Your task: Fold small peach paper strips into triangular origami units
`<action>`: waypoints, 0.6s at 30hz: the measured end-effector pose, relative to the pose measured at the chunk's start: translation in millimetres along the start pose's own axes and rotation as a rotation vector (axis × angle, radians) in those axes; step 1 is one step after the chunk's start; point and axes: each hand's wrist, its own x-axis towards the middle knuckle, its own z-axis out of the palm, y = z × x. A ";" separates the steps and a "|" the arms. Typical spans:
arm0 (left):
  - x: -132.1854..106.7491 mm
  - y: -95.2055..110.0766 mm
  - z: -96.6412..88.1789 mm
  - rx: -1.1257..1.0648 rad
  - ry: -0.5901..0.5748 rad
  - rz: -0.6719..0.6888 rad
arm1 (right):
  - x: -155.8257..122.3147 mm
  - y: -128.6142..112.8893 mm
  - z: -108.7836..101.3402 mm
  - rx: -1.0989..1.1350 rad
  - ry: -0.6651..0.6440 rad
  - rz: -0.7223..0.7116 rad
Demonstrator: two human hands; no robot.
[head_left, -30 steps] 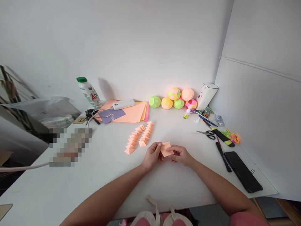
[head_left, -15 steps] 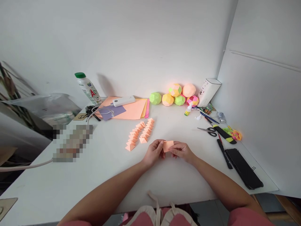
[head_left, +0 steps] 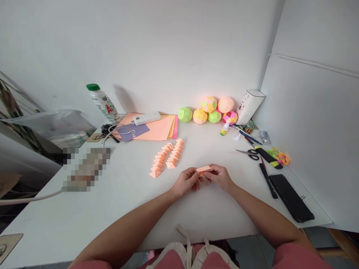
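Observation:
A small peach piece of paper (head_left: 203,169) is held between both hands above the white table. My left hand (head_left: 187,181) pinches its left end, thumb on the near side. My right hand (head_left: 220,176) grips the right end with thumb and fingers. The paper shows a folded, narrow upper face; its lower part is partly hidden by my fingers. Just beyond my left hand stand two rows of folded peach paper units, a left row (head_left: 159,161) and a right row (head_left: 175,153).
Paper balls (head_left: 199,116) are piled against the wall. To the right lie scissors (head_left: 249,152), a utility knife (head_left: 267,157), a black pen (head_left: 268,181) and a black phone (head_left: 291,198). Paper sheets (head_left: 157,130) carry a white power bank (head_left: 147,118). A glue bottle (head_left: 224,129) stands near the balls.
The peach paper was a flat, squarish face toward me; now it is bent over and shows a narrow strip on top. Both hands have shifted slightly, with the fingers drawn closer together.

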 end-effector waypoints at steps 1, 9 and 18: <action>-1.0 1.2 0.1 0.001 -0.007 0.003 | -0.2 -0.7 0.6 0.001 0.003 0.007; -1.4 3.1 3.8 0.060 0.018 -0.031 | -2.2 -7.3 5.0 -0.025 0.028 0.053; 2.7 -2.1 2.1 0.035 0.033 -0.048 | 0.0 -2.9 7.4 0.011 0.051 0.087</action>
